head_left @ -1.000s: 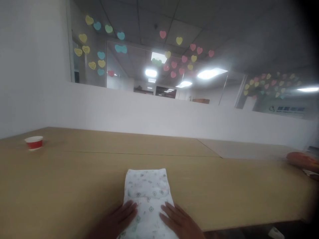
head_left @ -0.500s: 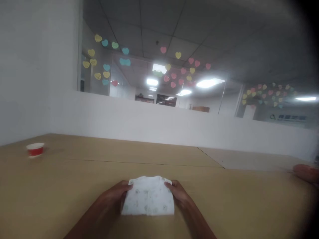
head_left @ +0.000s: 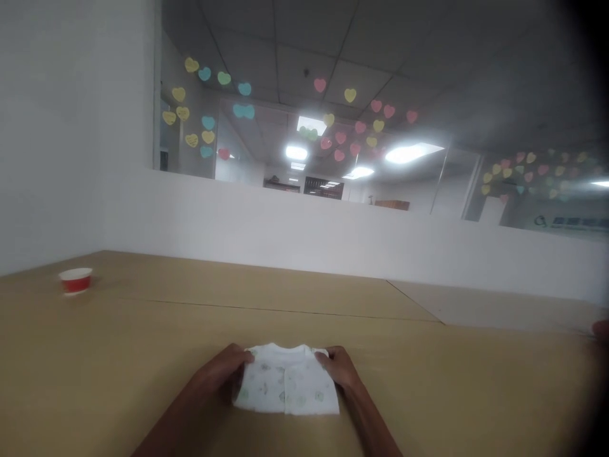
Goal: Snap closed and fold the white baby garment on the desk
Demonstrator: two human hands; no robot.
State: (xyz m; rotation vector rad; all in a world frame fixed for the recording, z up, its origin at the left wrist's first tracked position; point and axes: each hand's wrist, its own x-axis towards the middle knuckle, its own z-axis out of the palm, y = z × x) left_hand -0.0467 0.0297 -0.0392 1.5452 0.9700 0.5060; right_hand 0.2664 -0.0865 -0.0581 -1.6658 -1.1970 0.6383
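Note:
A small white garment (head_left: 285, 384) with a faint printed pattern lies folded into a compact rectangle on the tan wooden table (head_left: 143, 355), near its front edge. My left hand (head_left: 227, 371) grips the garment's upper left corner with the fingers curled over the fold. My right hand (head_left: 337, 368) holds the upper right corner the same way. Both forearms reach in from the bottom of the view.
A red paper cup (head_left: 75, 280) with a white rim stands far left on the table. A low white partition wall (head_left: 333, 235) runs behind the table, with glass and coloured paper hearts above. Something reddish (head_left: 602, 329) shows at the right edge.
One second ago the garment lay longer, with my hands flat on its near end. It has since been folded in half, and my hands now hold its far corners.

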